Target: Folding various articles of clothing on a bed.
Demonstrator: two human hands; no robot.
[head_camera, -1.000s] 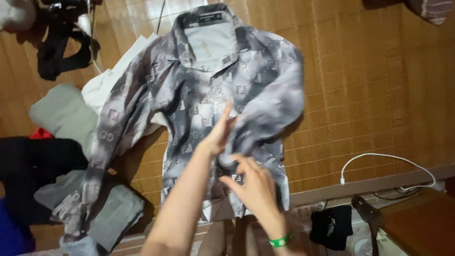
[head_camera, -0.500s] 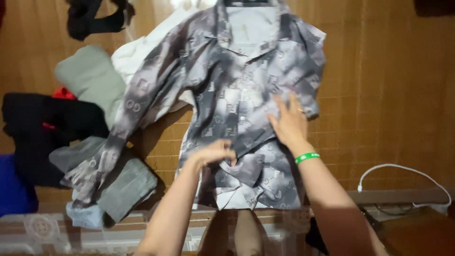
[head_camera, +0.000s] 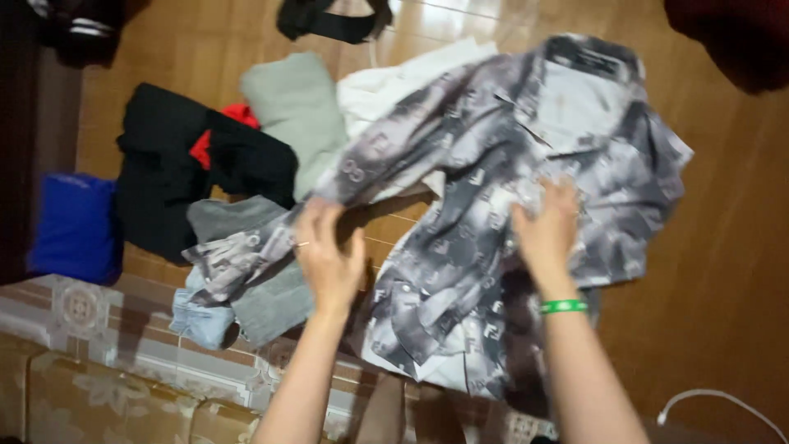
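Head view: one grey patterned shirt (head_camera: 493, 205) lies spread, collar far, on the wooden floor (head_camera: 723, 271), right of centre. Left hand (head_camera: 329, 255), forearm rising from the near edge, fingers loosely spread and part-curled, rests at the shirt's long left sleeve (head_camera: 246, 255); whether it pinches the cloth cannot be told. Right hand (head_camera: 546, 230), one green wristband (head_camera: 564, 307) on the wrist, lies palm down and open on the shirt's front, gripping nothing. Left of the shirt: one sage folded garment (head_camera: 296, 111), one white garment (head_camera: 386, 90), one black garment (head_camera: 173, 164), one blue item (head_camera: 74, 226).
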